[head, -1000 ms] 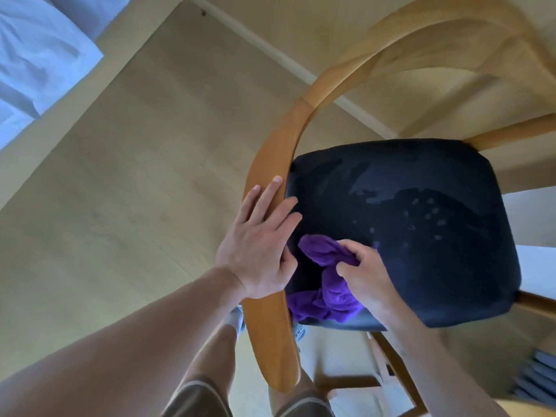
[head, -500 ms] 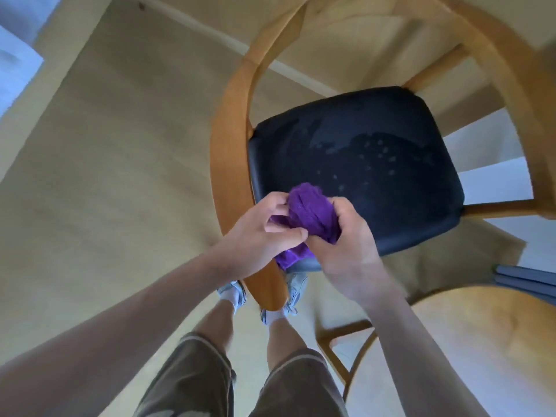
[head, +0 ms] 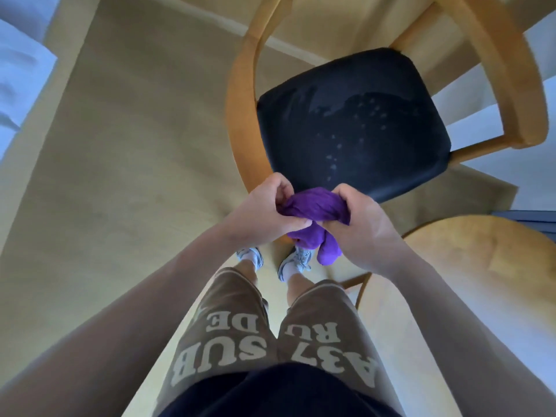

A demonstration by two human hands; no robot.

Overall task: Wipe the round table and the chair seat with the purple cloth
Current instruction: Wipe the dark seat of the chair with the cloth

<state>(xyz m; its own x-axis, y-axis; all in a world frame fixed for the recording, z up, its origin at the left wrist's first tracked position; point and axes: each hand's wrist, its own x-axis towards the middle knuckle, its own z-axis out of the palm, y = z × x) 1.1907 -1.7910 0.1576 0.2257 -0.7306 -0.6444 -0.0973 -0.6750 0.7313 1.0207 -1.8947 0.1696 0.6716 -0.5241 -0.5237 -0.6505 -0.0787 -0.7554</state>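
The purple cloth is bunched between both hands, lifted off the chair, with a lobe hanging below. My left hand grips its left end, fingers curled. My right hand grips the right end. Both hands hover just in front of the near edge of the dark chair seat, which shows damp streaks and small spots. The chair has a curved wooden frame. The round wooden table is at the lower right, partly cut off by the frame edge.
Pale floor spreads to the left of the chair. White bedding lies at the far left. My legs and shoes stand just in front of the chair, next to the table edge.
My left hand left the chair's wooden frame and took hold of the cloth. Both hands lifted the cloth off the seat and drew back toward me; the view tilted down.
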